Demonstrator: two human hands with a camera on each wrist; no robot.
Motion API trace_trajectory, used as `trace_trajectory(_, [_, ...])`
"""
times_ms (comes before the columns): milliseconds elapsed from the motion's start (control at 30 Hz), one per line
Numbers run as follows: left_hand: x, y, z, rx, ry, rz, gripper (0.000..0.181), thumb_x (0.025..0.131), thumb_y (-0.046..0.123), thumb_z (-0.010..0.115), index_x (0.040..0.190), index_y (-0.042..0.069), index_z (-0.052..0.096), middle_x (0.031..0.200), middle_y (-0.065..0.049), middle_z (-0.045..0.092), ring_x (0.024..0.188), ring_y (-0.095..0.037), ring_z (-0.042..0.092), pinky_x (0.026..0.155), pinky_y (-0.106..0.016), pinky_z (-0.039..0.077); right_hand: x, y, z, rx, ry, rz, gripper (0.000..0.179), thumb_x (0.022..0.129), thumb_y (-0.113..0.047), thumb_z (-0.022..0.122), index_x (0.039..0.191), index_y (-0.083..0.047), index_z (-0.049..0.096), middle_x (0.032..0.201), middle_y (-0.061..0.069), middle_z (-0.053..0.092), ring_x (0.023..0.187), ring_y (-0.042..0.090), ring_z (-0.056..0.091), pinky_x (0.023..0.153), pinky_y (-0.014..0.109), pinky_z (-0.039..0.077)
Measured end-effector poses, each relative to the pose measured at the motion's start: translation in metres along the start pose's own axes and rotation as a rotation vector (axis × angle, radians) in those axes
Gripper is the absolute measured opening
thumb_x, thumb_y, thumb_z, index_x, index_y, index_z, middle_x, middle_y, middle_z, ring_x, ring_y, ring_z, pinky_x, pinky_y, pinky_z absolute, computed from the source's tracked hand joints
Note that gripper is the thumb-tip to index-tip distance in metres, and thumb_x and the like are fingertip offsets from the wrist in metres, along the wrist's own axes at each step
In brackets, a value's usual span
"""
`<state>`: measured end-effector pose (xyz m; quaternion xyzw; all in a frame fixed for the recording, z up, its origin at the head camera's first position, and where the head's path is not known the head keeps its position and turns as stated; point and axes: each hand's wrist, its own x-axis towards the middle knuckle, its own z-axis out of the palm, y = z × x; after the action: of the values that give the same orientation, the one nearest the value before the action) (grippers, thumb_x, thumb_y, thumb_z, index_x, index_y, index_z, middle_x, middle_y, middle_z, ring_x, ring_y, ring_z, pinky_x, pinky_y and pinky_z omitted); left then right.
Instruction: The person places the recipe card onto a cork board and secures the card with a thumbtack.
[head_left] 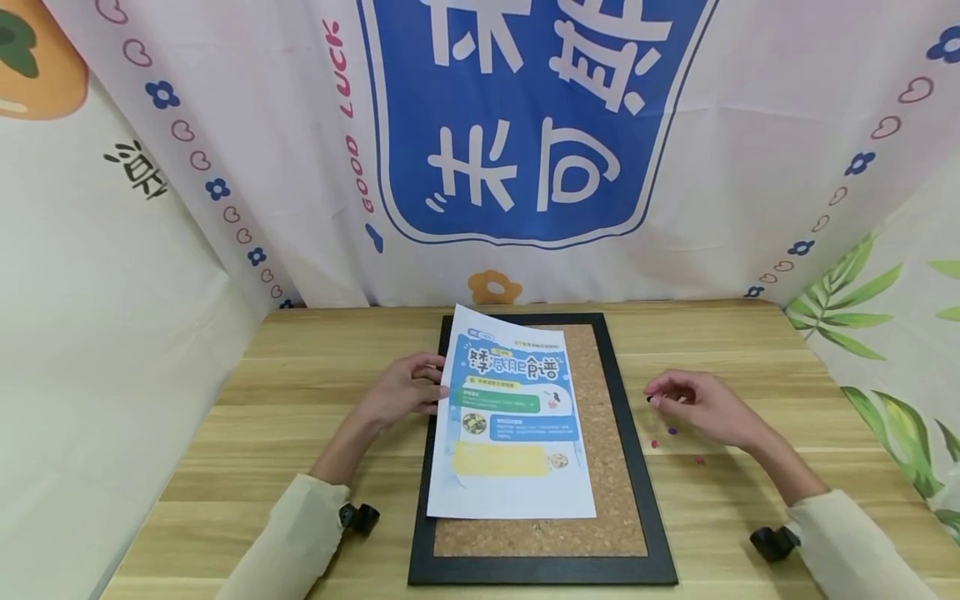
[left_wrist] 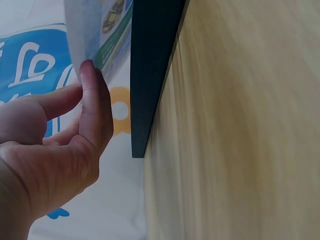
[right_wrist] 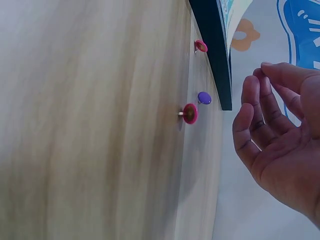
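A printed paper sheet (head_left: 517, 492) lies over a cork board (head_left: 611, 467) with a black frame, its upper left corner lifted. My left hand (head_left: 408, 385) pinches the sheet's left edge; in the left wrist view, the fingertips (left_wrist: 89, 70) meet the raised paper (left_wrist: 82, 30). Right of the board, my right hand (head_left: 701, 404) is above the table, thumb and forefinger together on a small dark thumbtack (head_left: 649, 399). From the right wrist the tack is hidden behind the fingers. Near that hand lie a purple thumbtack (right_wrist: 204, 98) and two pink thumbtacks, one of them closer (right_wrist: 190, 114).
The board's black frame (head_left: 543, 571) lies lengthwise on the wooden table (head_left: 300, 367). A printed cloth (head_left: 300, 167) hangs along the table's far edge, with more cloth at both sides. Dark wrist cameras (head_left: 776, 543) are strapped at both sleeves.
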<state>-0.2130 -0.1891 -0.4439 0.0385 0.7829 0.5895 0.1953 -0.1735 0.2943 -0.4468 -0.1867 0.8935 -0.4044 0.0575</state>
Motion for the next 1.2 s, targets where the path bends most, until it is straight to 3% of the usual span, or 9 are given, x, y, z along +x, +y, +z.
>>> trace_trajectory(300, [0.003, 0.004, 0.013, 0.000, -0.066, 0.005, 0.057, 0.099, -0.004, 0.070, 0.152, -0.001, 0.049, 0.128, -0.025, 0.063, 0.092, -0.023, 0.076, 0.082, -0.039, 0.069, 0.011, -0.002, 0.008, -0.012, -0.022, 0.017, 0.012, 0.104, -0.015, 0.071, 0.113, -0.010, 0.076, 0.101, 0.003, 0.074, 0.087, 0.010, 0.064, 0.071, 0.023, 0.055])
trace_trajectory(733, [0.007, 0.006, 0.027, 0.044, -0.083, -0.039, 0.057, 0.097, -0.008, 0.070, 0.150, 0.001, 0.051, 0.120, -0.022, 0.068, 0.089, -0.021, 0.075, 0.074, -0.036, 0.069, 0.033, -0.008, 0.016, -0.030, -0.043, 0.025, 0.011, 0.104, -0.016, 0.071, 0.113, -0.012, 0.076, 0.100, 0.001, 0.073, 0.088, 0.015, 0.062, 0.073, 0.024, 0.052])
trace_trajectory(1200, [0.006, 0.010, 0.036, 0.135, -0.007, -0.045, 0.059, 0.097, -0.008, 0.072, 0.150, 0.004, 0.051, 0.119, -0.020, 0.070, 0.084, -0.021, 0.076, 0.071, -0.036, 0.068, 0.066, -0.018, 0.024, 0.007, -0.080, 0.031, 0.014, 0.105, -0.015, 0.069, 0.116, -0.009, 0.075, 0.100, 0.004, 0.070, 0.090, 0.023, 0.059, 0.072, 0.025, 0.050])
